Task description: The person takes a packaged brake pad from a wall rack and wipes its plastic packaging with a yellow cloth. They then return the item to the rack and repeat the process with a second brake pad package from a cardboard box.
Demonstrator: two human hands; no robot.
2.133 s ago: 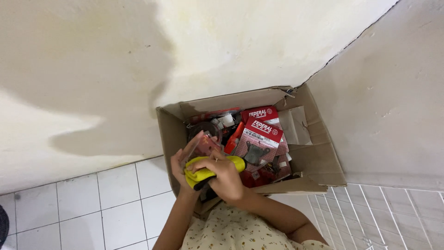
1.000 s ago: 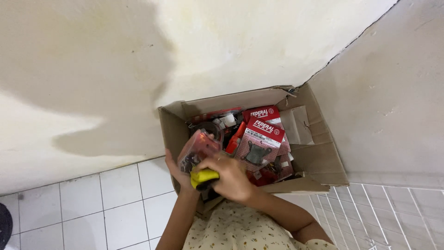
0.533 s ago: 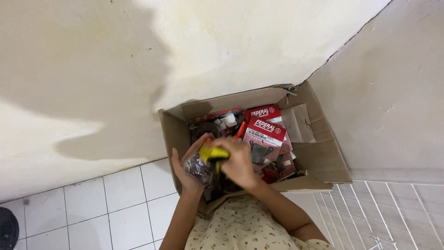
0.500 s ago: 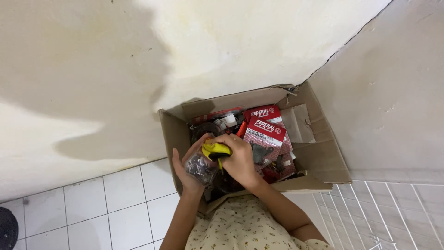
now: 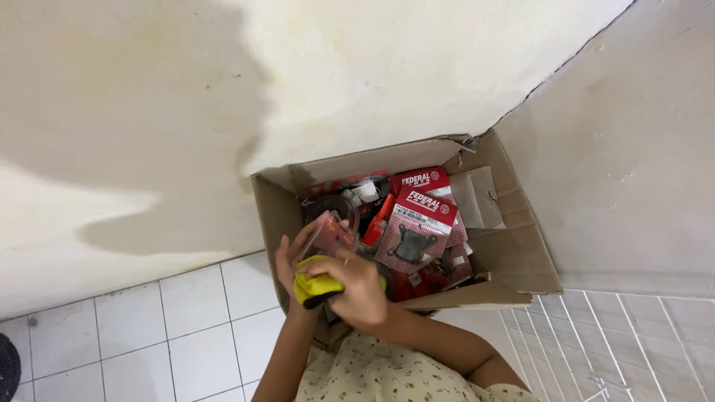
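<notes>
Left hand (image 5: 292,260) gripping clear packet (image 5: 328,234), right hand (image 5: 361,286) pressing yellow cloth (image 5: 316,285) on it, over cardboard box (image 5: 514,253) of red blister packs (image 5: 417,231), frame centre.

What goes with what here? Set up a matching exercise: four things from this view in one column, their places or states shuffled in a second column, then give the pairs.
Things:
1. yellow cloth
2. cardboard box
3. red blister pack
4. clear packet

Places or states:
A. open, standing on the floor against the wall
B. held up by the left hand
C. lying on top of the box's contents
D. bunched under the right hand

Pairs: 1-D, 2-A, 3-C, 4-B
</notes>
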